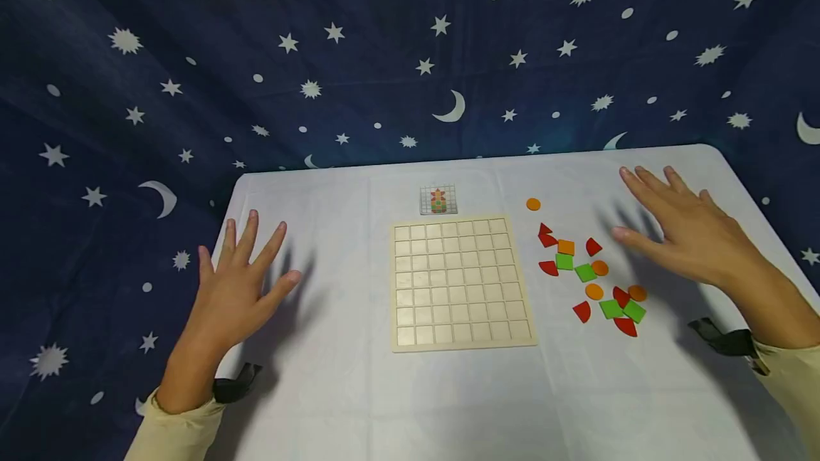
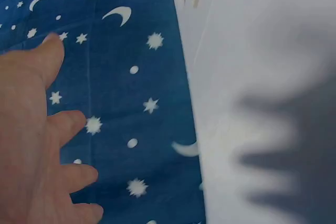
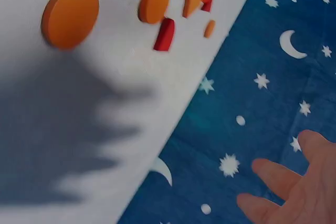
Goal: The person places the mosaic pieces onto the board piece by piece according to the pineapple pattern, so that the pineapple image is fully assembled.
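My left hand hovers over the left side of the white table, fingers spread, holding nothing. Over the right side, my right hand is likewise spread and holds nothing; it is nearest to the scattered pieces. These are flat orange discs, green squares, red quarter-round pieces and an orange square. Between the hands lies a cream grid board with bare cells. Just behind it is a small pattern card printed with a coloured figure on a grid. In the right wrist view an orange disc appears close up.
The table is covered by a white cloth. Behind it and along its sides hangs a dark blue cloth with white moons and stars. Black straps circle both wrists.
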Action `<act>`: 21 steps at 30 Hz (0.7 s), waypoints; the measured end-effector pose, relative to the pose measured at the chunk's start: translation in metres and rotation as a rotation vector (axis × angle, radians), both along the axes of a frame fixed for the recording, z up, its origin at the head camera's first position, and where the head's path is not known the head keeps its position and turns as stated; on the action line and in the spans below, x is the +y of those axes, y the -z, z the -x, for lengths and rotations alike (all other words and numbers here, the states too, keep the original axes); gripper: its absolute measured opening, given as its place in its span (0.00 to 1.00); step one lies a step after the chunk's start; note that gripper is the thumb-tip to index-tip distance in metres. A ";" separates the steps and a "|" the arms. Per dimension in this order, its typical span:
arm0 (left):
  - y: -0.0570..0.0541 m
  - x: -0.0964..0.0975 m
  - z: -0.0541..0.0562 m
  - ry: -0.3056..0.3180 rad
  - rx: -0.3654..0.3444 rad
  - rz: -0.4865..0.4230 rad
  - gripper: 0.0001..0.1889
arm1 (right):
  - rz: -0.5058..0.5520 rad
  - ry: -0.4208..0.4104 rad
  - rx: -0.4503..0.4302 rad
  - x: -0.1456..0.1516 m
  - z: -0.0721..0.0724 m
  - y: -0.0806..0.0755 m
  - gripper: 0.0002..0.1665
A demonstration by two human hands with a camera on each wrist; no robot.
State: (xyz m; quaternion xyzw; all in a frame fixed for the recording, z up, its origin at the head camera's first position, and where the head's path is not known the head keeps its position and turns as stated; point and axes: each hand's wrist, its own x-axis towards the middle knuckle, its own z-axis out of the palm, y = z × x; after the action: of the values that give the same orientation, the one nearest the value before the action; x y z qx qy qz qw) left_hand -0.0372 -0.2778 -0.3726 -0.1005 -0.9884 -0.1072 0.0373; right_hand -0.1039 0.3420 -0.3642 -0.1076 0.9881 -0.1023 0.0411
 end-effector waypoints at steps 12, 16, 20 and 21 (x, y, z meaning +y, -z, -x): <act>0.046 0.050 0.019 0.112 -0.072 -0.317 0.32 | 0.043 -0.084 -0.136 -0.032 0.037 0.027 0.44; 0.057 0.069 0.031 0.133 -0.095 -0.395 0.30 | 0.121 -0.142 -0.127 -0.040 0.045 0.039 0.33; 0.066 0.085 0.040 0.164 -0.124 -0.449 0.29 | 0.176 -0.178 -0.127 -0.047 0.053 0.049 0.25; 0.068 0.088 0.041 0.171 -0.135 -0.461 0.29 | 0.188 -0.179 -0.134 -0.049 0.055 0.050 0.23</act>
State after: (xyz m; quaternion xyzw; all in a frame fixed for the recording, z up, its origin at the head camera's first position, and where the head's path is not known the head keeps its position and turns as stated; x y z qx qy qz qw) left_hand -0.0785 -0.1895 -0.4404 -0.1651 -0.9260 -0.3391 -0.0161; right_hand -0.1585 0.2932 -0.4141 -0.1918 0.9556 -0.1973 0.1058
